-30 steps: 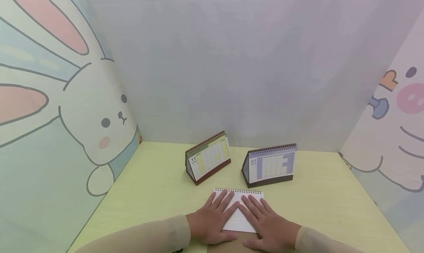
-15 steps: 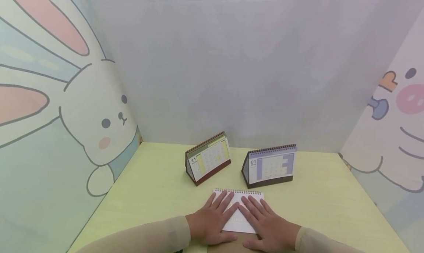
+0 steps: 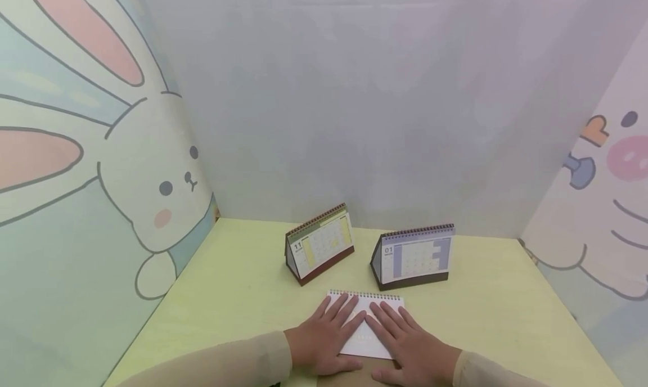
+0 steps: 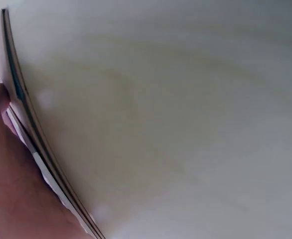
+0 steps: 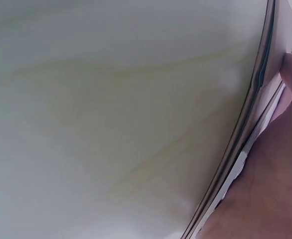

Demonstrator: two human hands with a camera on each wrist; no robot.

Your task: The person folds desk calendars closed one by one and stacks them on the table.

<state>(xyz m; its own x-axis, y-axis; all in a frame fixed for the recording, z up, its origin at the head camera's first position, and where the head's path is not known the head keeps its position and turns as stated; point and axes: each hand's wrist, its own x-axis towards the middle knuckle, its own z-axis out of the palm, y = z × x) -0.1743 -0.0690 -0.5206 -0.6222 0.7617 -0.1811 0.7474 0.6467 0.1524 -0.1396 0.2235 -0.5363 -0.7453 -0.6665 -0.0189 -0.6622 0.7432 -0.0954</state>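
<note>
A white spiral-bound desk calendar lies flat near the front of the table, with a brown cardboard part showing at its near side. My left hand rests on its left half, fingers spread and straight. On the right half lies my right hand, also flat, with both index fingertips close together at the middle. The left wrist view shows the layered calendar edge beside my hand. From the right wrist, the opposite edge appears along my hand. Most of the cover is hidden under the hands.
Two tent-shaped desk calendars stand behind: one with a red-brown base at left, one with a dark base and purple page at right. The pale yellow table is bordered by a grey back curtain and printed side panels.
The head view has shifted slightly, so the scene sits a little lower and further right. Both hands stay in place on the white calendar.
</note>
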